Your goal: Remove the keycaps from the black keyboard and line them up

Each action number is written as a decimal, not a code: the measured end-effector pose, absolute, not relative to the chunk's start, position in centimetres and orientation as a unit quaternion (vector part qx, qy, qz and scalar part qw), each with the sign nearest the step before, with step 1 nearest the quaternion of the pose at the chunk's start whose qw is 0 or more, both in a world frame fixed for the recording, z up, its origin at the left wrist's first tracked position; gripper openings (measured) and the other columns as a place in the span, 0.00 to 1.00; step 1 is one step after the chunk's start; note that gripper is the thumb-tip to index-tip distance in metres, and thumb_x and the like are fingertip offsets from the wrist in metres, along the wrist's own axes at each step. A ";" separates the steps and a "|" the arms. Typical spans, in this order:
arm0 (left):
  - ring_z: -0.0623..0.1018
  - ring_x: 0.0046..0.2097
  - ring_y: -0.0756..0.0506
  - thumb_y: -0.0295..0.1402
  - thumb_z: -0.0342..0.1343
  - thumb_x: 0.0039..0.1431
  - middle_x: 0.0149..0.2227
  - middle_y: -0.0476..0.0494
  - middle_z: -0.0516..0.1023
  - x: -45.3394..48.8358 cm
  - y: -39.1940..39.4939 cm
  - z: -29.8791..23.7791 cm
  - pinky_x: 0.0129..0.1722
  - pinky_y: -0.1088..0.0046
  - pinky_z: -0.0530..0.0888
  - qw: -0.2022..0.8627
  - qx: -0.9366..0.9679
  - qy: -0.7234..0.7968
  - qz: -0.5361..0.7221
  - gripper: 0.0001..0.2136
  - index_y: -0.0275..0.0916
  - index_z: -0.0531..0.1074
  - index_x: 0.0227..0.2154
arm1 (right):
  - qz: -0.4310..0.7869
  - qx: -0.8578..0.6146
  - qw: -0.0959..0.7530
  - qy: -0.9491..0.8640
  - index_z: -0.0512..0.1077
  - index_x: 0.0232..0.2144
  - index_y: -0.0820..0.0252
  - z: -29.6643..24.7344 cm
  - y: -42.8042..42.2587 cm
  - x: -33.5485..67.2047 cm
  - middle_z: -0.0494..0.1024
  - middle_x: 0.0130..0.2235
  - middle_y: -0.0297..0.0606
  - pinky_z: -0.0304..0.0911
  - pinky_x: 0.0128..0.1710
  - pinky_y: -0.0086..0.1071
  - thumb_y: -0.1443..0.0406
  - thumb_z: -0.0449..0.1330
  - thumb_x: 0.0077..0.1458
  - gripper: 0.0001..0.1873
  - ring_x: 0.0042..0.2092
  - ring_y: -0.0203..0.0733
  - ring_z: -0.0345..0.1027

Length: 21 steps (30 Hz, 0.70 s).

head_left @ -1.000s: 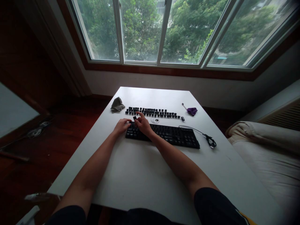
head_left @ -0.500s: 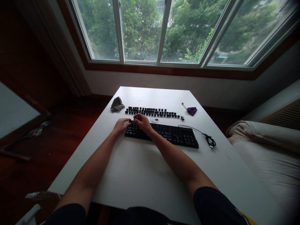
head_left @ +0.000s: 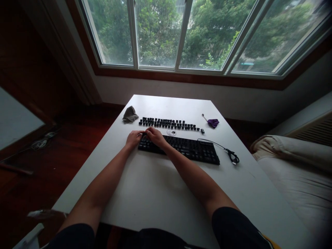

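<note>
Head view: black keyboard (head_left: 181, 147) lies across the worktop (head_left: 155, 193), well back from its near edge, left end under your hands. Your left hand (head_left: 133, 139) is at the keyboard's far-left corner, fingers curled inward. Your right hand (head_left: 156, 137) bends over the keyboard's left end, fingertips drawn together right beside the left's; too small and dark to tell whether either one grips anything. Your right hand blocks part of the keys. Loose black keycaps (head_left: 167, 123) sit in rows between keyboard and far edge, just beyond your hands. Small round piece (head_left: 169, 132) between keycaps and keyboard; small dark block (head_left: 202, 131) off the rows' right end. Grey cloth (head_left: 130, 114) by the left edge, toward the far-left corner. Purple cloth (head_left: 213, 123) plus thin stick (head_left: 205, 118) near the right edge. Bundled cable (head_left: 233, 157) right of the keyboard.
</note>
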State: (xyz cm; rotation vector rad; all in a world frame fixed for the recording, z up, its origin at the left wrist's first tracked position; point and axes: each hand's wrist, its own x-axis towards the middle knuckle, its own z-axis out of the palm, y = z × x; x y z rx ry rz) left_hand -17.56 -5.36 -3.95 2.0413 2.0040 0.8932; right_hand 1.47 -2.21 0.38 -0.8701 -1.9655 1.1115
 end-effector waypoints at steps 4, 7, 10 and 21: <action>0.76 0.53 0.42 0.30 0.50 0.61 0.50 0.46 0.81 -17.8 -5.1 -4.4 0.56 0.66 0.70 0.063 0.674 0.678 0.287 0.19 0.47 0.78 0.52 | 0.374 -0.328 0.325 -0.804 0.71 0.38 0.56 0.7 -2.6 0.8 0.77 0.32 0.33 0.61 0.38 0.30 0.59 0.52 0.63 0.11 0.35 0.39 0.70; 0.76 0.53 0.42 0.32 0.50 0.62 0.50 0.44 0.81 -17.8 -5.0 -4.7 0.56 0.67 0.69 0.060 0.675 0.677 0.288 0.19 0.45 0.77 0.53 | 0.340 -0.323 0.293 -0.833 0.70 0.40 0.57 1.1 -2.9 0.6 0.78 0.34 0.35 0.60 0.40 0.31 0.61 0.51 0.64 0.10 0.37 0.41 0.70; 0.76 0.53 0.42 0.33 0.49 0.63 0.51 0.43 0.81 -17.8 -5.0 -4.7 0.56 0.67 0.69 0.064 0.672 0.680 0.286 0.19 0.45 0.76 0.54 | 0.311 -0.325 0.275 -0.850 0.69 0.42 0.57 1.2 -3.1 0.5 0.78 0.36 0.37 0.60 0.40 0.32 0.61 0.49 0.65 0.11 0.38 0.42 0.70; 0.76 0.52 0.41 0.31 0.51 0.60 0.48 0.43 0.82 -17.8 -5.0 -4.3 0.54 0.67 0.69 0.070 0.689 0.664 0.282 0.18 0.43 0.78 0.51 | 0.212 -0.346 0.225 -0.886 0.68 0.45 0.59 1.5 -4.0 0.5 0.80 0.42 0.44 0.58 0.40 0.34 0.60 0.48 0.66 0.13 0.41 0.47 0.72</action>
